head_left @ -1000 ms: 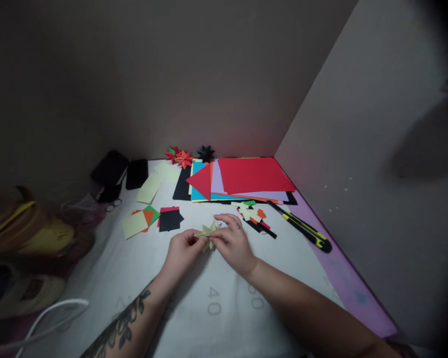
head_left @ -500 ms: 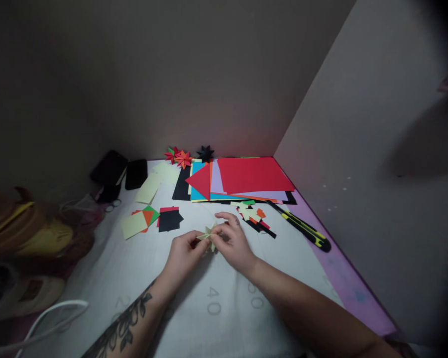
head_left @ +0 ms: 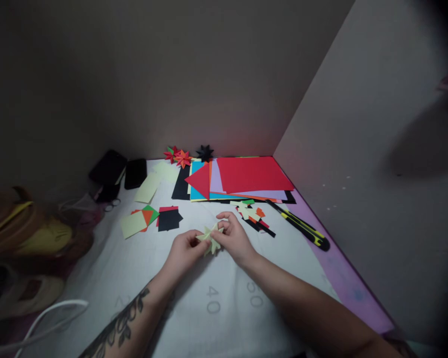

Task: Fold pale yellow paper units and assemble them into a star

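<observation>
Both hands hold a pale yellow folded paper star (head_left: 210,237) just above the white mat (head_left: 209,298). My left hand (head_left: 182,253) pinches the star's left points with closed fingers. My right hand (head_left: 233,238) grips its right side, fingers curled around it. Small cut paper squares, pale yellow, orange, green and black (head_left: 151,219), lie to the left of the hands. More small scraps (head_left: 252,214) lie just beyond the right hand.
A stack of coloured sheets with red on top (head_left: 246,179) lies at the back. Finished stars, red-orange (head_left: 179,156) and black (head_left: 205,151), sit by the wall. A yellow-black utility knife (head_left: 302,228) lies at right. Dark phones (head_left: 123,171) and bags (head_left: 30,233) are at left.
The right hand's fingers have curled in tighter around the star, and both hands with the star have shifted slightly. Nothing else on the mat has moved.
</observation>
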Action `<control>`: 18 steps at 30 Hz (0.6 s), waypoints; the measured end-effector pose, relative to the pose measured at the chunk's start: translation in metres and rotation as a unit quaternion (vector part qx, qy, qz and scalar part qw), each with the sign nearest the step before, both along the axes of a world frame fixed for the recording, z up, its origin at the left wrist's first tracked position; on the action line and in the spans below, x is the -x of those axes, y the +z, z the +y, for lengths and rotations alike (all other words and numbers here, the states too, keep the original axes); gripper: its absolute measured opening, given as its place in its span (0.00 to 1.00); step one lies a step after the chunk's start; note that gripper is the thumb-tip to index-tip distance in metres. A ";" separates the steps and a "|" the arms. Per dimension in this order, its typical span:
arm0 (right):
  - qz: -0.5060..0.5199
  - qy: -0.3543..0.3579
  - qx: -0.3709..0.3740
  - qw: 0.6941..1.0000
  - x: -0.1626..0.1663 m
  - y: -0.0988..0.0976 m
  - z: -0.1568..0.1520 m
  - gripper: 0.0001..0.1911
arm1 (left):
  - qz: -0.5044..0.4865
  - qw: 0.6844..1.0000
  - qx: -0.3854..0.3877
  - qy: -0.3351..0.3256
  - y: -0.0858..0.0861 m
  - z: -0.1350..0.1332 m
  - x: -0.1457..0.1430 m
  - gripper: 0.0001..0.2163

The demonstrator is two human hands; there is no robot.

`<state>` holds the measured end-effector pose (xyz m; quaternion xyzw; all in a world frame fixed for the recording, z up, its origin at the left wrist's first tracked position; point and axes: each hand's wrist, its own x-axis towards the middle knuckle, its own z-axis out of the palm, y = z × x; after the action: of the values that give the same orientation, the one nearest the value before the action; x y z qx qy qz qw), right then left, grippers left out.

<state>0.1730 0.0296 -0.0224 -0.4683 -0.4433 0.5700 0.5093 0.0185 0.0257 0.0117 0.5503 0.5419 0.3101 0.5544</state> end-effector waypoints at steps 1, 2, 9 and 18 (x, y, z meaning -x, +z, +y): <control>0.004 -0.001 0.003 1.000 0.000 0.001 0.000 0.20 | 0.000 1.000 0.003 -0.006 0.000 0.000 0.000 0.11; 0.001 -0.004 0.001 1.000 0.000 0.002 -0.001 0.20 | -0.004 1.000 0.003 -0.013 0.000 0.000 -0.001 0.10; -0.019 -0.005 -0.035 0.999 -0.001 0.007 -0.003 0.21 | -0.078 0.997 0.006 0.028 -0.001 0.002 0.003 0.12; -0.004 -0.011 -0.021 1.000 0.002 0.003 -0.002 0.19 | -0.143 0.987 0.035 0.068 -0.006 0.006 0.003 0.10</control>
<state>0.1709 0.0273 -0.0195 -0.4645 -0.4523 0.5531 0.5232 0.0155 0.0318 0.0057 0.4425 0.5036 0.4030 0.6230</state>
